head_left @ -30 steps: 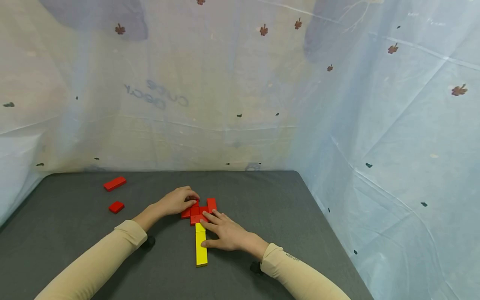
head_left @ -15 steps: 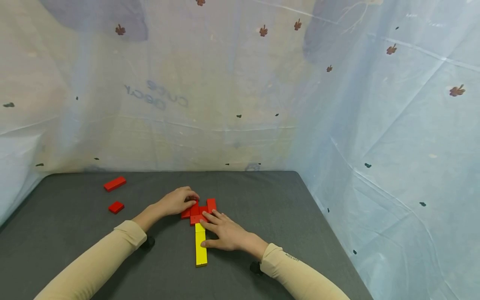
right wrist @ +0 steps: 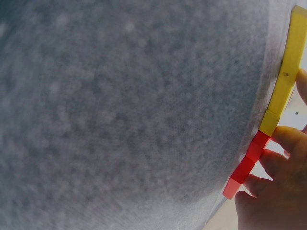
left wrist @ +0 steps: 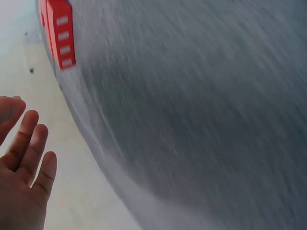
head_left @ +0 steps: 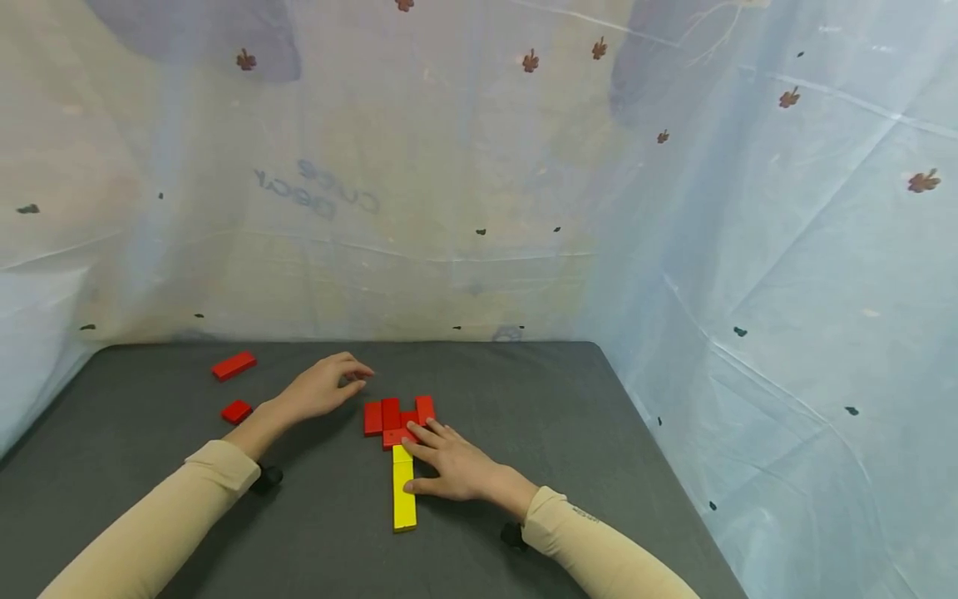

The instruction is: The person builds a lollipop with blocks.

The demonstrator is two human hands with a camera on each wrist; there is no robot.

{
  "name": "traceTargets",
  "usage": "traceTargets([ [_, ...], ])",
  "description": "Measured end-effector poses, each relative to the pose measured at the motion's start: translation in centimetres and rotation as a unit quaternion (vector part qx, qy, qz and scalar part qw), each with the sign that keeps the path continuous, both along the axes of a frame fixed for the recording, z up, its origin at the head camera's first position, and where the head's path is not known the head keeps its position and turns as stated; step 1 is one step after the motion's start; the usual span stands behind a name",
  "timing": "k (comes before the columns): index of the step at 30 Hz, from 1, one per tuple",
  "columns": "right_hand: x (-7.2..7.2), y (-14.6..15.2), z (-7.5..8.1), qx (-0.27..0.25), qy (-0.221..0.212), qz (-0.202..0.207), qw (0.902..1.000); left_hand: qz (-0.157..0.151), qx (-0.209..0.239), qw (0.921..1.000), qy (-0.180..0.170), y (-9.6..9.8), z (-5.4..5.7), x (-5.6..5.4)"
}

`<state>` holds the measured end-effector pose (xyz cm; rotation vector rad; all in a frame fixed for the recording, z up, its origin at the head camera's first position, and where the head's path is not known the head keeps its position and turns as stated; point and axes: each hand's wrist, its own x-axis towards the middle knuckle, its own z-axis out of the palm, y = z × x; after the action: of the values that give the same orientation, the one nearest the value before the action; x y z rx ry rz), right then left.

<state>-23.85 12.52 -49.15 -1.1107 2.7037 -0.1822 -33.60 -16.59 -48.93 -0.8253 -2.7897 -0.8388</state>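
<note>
My left hand point(head_left: 325, 387) hovers over the table, up and left of a flat cluster of red blocks point(head_left: 391, 413), holding nothing; its fingers are loosely bent. In the left wrist view that hand point(left wrist: 29, 172) is apart from a red block point(left wrist: 61, 36) with pale squares along its side. My right hand point(head_left: 460, 466) lies with fingers spread, fingertips on the cluster's near right part and thumb at a long yellow block point(head_left: 404, 503). A short yellow block point(right wrist: 269, 122) joins the long one to the red blocks. The fingers cover part of the cluster.
Two loose red blocks lie at the table's left: a long one point(head_left: 234, 366) at the back and a shorter one point(head_left: 236, 411) beside my left wrist. The dark grey table point(head_left: 524, 383) ends at hanging pale sheets point(head_left: 449, 166) behind and to the right.
My left hand has let go of an upright red block in the cluster and moved up and left. The right hand stays in place on the blocks.
</note>
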Motion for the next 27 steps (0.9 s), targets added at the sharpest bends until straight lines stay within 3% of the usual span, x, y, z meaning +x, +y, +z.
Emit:
traceTargets([
  [17,0.1,0.1,-0.1,-0.015,-0.006,0.005,0.9999,0.066,-0.038,0.9969,0.021,-9.7,1.0,3.1],
  [22,0.0,0.1,-0.1,-0.015,-0.005,0.006,0.9999,0.088,-0.064,0.9934,0.034,-12.2,0.8,4.0],
  [27,0.1,0.0,-0.1,-0.013,-0.008,0.005,0.9999,0.104,-0.088,0.9904,0.023,-14.4,0.1,4.8],
])
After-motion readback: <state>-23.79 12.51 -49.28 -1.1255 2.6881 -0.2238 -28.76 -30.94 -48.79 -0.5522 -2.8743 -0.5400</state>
